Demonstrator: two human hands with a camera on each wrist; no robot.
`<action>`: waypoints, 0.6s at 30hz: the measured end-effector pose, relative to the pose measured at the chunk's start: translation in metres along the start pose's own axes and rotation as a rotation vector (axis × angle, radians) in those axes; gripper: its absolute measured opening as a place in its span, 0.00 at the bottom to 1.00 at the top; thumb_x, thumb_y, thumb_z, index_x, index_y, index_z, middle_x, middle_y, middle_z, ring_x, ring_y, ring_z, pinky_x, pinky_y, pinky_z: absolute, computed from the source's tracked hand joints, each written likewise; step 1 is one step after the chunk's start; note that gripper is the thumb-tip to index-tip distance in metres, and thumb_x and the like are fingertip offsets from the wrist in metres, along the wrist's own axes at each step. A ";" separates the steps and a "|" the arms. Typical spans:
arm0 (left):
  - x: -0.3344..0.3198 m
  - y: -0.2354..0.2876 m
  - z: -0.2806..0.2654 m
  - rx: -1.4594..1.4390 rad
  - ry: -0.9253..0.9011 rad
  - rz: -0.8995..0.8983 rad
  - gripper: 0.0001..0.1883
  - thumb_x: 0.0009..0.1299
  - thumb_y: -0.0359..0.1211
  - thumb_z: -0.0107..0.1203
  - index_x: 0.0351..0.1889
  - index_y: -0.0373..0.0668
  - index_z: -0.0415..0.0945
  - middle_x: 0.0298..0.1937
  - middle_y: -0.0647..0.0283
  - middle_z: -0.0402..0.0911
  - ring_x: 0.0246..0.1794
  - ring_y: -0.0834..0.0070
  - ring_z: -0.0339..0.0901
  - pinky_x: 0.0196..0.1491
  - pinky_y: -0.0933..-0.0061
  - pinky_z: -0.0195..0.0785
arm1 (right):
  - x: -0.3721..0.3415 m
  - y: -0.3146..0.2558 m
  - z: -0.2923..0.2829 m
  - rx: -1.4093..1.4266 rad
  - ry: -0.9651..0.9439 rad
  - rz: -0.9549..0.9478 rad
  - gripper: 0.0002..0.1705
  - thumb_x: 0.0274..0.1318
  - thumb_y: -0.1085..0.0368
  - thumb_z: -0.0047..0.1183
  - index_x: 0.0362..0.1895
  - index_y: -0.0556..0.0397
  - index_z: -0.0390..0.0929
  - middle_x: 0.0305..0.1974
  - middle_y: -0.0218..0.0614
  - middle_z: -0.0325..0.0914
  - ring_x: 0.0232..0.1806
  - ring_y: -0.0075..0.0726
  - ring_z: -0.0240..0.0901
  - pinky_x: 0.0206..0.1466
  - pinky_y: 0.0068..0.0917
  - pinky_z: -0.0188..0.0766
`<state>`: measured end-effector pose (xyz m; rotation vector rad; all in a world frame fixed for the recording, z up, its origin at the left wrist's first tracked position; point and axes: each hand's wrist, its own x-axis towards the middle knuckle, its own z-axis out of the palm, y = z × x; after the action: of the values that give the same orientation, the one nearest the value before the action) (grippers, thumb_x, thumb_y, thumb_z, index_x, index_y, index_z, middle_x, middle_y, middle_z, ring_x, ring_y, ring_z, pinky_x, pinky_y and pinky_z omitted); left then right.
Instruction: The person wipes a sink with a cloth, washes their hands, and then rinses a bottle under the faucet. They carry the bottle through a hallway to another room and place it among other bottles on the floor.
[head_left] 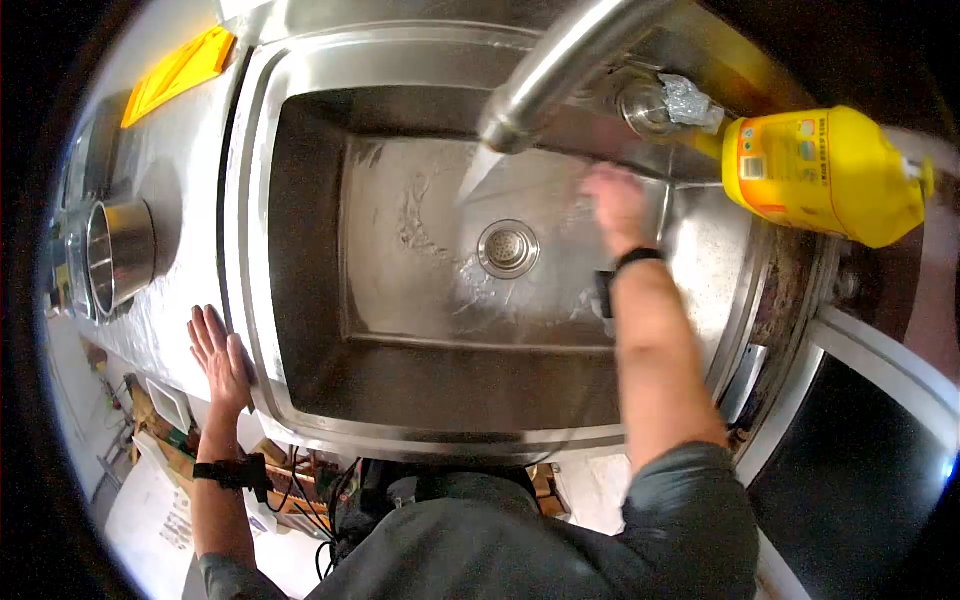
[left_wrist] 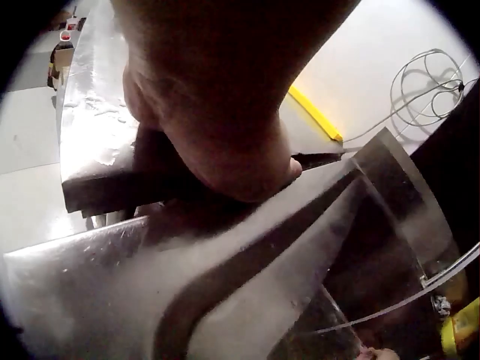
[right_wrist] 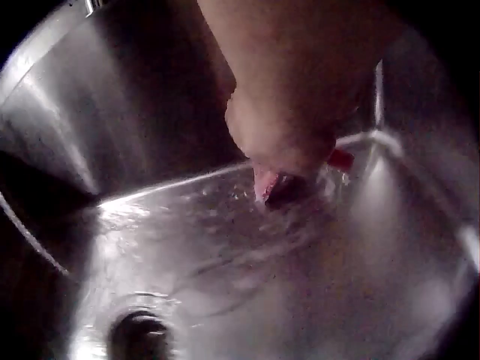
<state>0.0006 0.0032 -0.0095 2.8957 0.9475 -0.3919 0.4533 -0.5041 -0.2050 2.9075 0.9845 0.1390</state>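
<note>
Inside the stainless-steel sink [head_left: 310, 230], my right hand [head_left: 614, 196] is low near the basin's right end, blurred by motion. In the right wrist view small reddish bits [right_wrist: 340, 159] show beside the hand, close over the wet floor of the sink; I cannot tell whether it holds something. Water [head_left: 478, 174] runs from the metal faucet [head_left: 560, 70] and spreads around the drain [head_left: 508, 249]. My left hand [head_left: 222, 358] rests with fingers extended on the steel counter [head_left: 190, 270], beside the sink's left rim. From the left wrist, its fingers are mostly hidden behind the wrist.
A yellow jug [head_left: 830, 175] lies at the right behind the sink, near crumpled silvery wrap [head_left: 690, 102]. A cleaver-like blade [head_left: 744, 384] sits along the right edge. On the left counter are a metal pot [head_left: 122, 250] and a yellow flat item [head_left: 180, 75].
</note>
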 end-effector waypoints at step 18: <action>0.001 -0.002 0.000 0.053 0.040 -0.011 0.35 0.74 0.53 0.22 0.74 0.42 0.39 0.76 0.51 0.33 0.75 0.46 0.31 0.71 0.47 0.22 | -0.196 -0.063 -0.018 0.358 -0.703 0.378 0.16 0.64 0.60 0.44 0.53 0.51 0.71 0.45 0.48 0.76 0.45 0.42 0.74 0.52 0.38 0.71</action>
<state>-0.0002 0.0055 -0.0098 2.9583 0.9737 -0.3664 0.2586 -0.5728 -0.2058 3.0035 0.3623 -1.0589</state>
